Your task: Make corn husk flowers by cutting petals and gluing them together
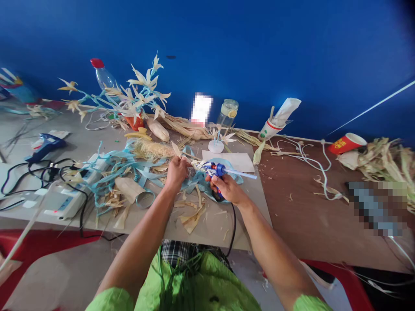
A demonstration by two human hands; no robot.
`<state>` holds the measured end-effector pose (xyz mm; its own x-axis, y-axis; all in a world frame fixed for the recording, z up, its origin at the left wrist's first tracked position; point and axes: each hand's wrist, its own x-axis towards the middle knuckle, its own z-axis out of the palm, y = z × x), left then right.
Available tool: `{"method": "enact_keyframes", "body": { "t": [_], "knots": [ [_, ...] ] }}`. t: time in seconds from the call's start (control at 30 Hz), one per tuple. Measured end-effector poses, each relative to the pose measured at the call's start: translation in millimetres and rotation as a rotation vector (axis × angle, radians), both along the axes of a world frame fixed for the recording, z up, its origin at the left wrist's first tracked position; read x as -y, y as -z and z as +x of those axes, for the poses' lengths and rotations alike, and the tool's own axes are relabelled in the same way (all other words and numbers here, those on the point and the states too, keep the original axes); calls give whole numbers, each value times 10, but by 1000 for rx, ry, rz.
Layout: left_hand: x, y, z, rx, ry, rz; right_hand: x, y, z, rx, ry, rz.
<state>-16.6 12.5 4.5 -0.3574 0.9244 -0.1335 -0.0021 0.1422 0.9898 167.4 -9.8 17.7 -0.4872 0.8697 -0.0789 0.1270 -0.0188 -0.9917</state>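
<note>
My right hand (226,186) is wrapped around a blue glue gun (218,169), with a clear glue stick (241,173) jutting out of its rear. The gun's front end points left, close to the fingers of my left hand (177,171). That hand is closed in a pinch on a pale corn husk piece (176,150), whose tip sticks up above the fingers. Other strips near the gun's nozzle partly hide where it meets the husk. Light blue ribbon (152,172) lies in a tangle to the left, and loose husk scraps (193,218) lie below my hands.
Behind stand husk flowers on blue stems (142,93), a glass jar (228,113) and a white-and-red cup (269,129). A second glue gun (48,146), a power strip (73,190) and black cords are at left. At right lie a red cup (346,143), white cables and a husk pile (385,166).
</note>
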Motion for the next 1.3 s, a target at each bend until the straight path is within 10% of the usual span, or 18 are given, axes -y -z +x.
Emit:
{"method": "enact_keyframes", "body": {
  "t": [1.3],
  "knots": [
    [-13,-145,-104,351,-35,83,-55,46,100,25,57,-9]
  ]
}}
